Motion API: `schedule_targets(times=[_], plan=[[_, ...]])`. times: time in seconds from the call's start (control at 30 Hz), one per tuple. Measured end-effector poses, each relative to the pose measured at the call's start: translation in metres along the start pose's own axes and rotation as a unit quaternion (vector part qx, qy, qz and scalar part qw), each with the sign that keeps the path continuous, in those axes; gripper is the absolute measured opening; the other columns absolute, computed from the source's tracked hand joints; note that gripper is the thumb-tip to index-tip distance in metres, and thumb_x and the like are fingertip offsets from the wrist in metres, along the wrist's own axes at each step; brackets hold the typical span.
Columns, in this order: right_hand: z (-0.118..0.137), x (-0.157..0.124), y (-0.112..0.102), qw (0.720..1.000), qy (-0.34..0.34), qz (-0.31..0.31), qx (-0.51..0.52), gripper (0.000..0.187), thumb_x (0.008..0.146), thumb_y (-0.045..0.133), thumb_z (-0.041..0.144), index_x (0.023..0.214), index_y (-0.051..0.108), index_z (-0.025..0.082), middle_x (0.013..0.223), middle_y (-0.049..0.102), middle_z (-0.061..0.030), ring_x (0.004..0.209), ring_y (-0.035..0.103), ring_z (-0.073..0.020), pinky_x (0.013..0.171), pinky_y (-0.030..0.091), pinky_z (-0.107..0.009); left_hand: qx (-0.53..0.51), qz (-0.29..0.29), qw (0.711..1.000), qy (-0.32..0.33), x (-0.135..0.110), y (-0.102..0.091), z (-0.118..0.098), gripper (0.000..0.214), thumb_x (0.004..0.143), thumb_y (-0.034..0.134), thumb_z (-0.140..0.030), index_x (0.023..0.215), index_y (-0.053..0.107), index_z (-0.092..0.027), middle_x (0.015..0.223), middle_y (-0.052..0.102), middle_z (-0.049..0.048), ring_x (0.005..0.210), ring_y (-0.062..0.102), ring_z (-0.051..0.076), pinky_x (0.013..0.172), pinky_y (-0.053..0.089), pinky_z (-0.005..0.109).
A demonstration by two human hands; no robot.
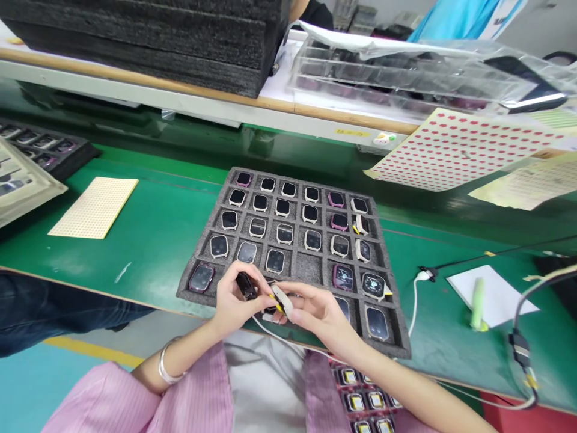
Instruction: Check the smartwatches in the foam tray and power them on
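A grey foam tray (288, 180) lies on the green bench, its square cells holding several smartwatch bodies with dark screens and beige or pink frames. One cell near the middle of the front half (309, 267) shows bare foam. My left hand (234, 297) pinches a small glossy black part (246, 285) above the tray's front edge. My right hand (318, 316) grips a beige watch case (282, 300) with a yellow tab at its end. Both hands nearly meet, and my fingers hide part of the front row.
Black foam sheets (135, 42) are stacked on the shelf behind, beside a clear plastic box (406, 72). A red-dotted sheet (460, 150) overhangs the bench. A white cable (412, 307) and white paper (491, 294) lie right; a dark tray (40, 144) sits left.
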State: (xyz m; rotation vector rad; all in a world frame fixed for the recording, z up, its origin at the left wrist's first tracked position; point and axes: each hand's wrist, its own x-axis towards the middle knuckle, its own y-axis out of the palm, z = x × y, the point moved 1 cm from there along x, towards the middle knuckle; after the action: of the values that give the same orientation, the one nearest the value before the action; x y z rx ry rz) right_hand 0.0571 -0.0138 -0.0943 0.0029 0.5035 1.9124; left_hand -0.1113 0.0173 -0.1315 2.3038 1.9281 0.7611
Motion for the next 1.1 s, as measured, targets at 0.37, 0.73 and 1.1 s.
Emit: schedule_targets(times=[0.37,0.73,1.1], plan=[[0.0035,-0.0034,0.0075,0.999,0.003,-0.021,0.044,0.037,0.082,0.072,0.039,0.11,0.067,0.017,0.086,0.071,-0.008,0.071,0.067,-0.0185,0.067,0.052,-0.031,0.009,0.016,0.997,0.069,-0.0071,-0.0002,0.0029,0.035,0.069,0.079,-0.018,0.086,0.048,-0.02,0.075,0.067,0.0013,0.06,0.063,0.014,0.054,0.049,0.024],[0.0049,-0.0039,0.0033,0.996,0.005,-0.013,0.09,0.03,0.085,0.069,0.035,0.108,0.069,0.014,0.088,0.07,-0.01,0.068,0.065,-0.0174,0.066,0.051,-0.03,0.078,0.077,0.984,0.143,-0.0068,0.0006,0.0044,0.034,0.072,0.077,-0.016,0.093,0.05,-0.022,0.086,0.068,0.005,0.072,0.064,0.017,0.059,0.05,0.028],[0.0022,-0.0034,0.0063,0.994,0.021,-0.006,0.108,0.025,0.086,0.069,0.031,0.102,0.071,0.013,0.086,0.068,-0.0094,0.068,0.064,-0.0165,0.067,0.05,-0.029,0.062,0.048,0.985,0.154,-0.0091,0.0008,0.0052,0.035,0.072,0.072,-0.003,0.093,0.05,-0.019,0.084,0.067,0.0034,0.074,0.065,0.015,0.065,0.052,0.027]])
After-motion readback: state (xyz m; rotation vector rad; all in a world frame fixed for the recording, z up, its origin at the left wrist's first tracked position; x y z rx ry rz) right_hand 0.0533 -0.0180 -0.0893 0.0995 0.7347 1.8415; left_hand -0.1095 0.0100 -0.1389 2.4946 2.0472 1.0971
